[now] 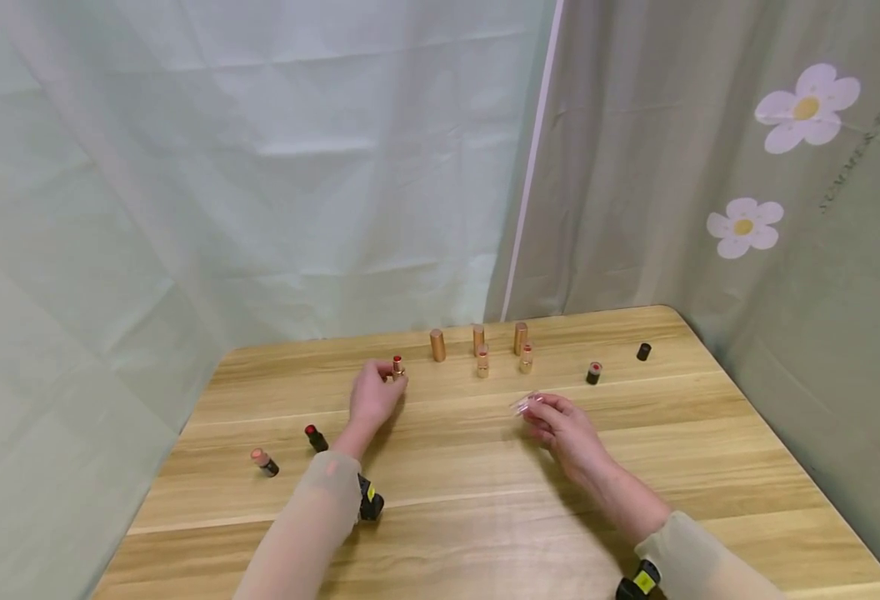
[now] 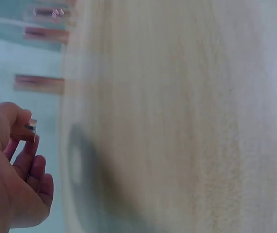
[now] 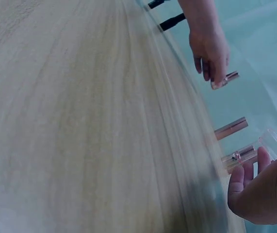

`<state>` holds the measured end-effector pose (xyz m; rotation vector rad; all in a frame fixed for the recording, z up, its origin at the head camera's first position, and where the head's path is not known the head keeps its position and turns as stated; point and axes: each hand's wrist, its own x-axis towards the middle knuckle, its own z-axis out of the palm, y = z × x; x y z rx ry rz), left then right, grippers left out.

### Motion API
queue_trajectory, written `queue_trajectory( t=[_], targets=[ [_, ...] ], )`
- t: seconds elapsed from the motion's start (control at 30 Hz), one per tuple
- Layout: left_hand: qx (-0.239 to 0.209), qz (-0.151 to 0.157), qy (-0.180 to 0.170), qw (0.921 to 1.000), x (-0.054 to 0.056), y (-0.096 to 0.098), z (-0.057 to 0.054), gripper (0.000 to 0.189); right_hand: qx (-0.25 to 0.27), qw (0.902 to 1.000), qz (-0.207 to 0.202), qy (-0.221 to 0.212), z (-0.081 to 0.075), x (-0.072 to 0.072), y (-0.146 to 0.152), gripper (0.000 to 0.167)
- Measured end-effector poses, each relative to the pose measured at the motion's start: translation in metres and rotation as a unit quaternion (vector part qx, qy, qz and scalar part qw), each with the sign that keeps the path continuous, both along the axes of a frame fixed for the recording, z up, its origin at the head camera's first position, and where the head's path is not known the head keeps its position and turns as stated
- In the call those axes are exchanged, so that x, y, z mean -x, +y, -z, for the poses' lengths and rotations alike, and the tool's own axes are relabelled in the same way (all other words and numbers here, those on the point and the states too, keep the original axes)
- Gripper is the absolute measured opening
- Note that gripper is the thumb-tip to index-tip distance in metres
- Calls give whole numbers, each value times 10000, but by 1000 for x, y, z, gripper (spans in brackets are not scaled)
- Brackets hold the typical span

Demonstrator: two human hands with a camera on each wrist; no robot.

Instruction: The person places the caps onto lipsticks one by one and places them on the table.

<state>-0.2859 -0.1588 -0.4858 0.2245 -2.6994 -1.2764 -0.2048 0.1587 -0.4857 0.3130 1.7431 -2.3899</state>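
Observation:
My left hand [image 1: 372,398] pinches a lipstick [image 1: 398,365] with a red tip and gold base, held upright near the back left of the table. In the left wrist view, the thumb and forefinger grip the lipstick's gold part while the other fingers curl loosely below. Toward the middle right, my right hand [image 1: 571,435] holds a clear transparent cap [image 1: 527,403] between thumb and fingertips. Two gold lipsticks, one [image 1: 482,364] and another [image 1: 526,359], stand upright beyond the right hand. Behind them is a row of copper-coloured cylinders [image 1: 437,345].
Beside the left forearm stand a black lipstick [image 1: 316,438] with a red tip and a pink-topped one [image 1: 264,462] with a dark base. Toward the right are a short black lipstick [image 1: 593,373] and a small black cylinder [image 1: 643,352]. Curtains [image 1: 297,208] hang behind the wooden table [image 1: 470,533].

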Motion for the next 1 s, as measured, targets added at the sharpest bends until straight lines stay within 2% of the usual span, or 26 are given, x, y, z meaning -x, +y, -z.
queue_trajectory(
  t=[0.2, 0.33, 0.5, 0.73, 1.0],
  targets=[
    [-648, 617, 164, 9959, -21, 13, -18, 31, 100, 9999, 6, 24, -5, 1, 3, 31],
    [-689, 924, 335, 9928, -35, 19, -28, 28, -14, 10000, -1, 79, -8, 3, 5, 36],
    [-591, 1198, 343, 9905, -53, 20, -35, 27, 21, 10000, -26, 86, -10, 3, 8, 40],
    [-327, 1427, 177, 9891, -79, 15, -35, 26, 40, 9999, -41, 111, -12, 0, 10, 38],
    [115, 1484, 153, 9887, -89, 1, -27, 24, 46, 9999, -42, 84, -13, -2, 11, 36]
  ],
)
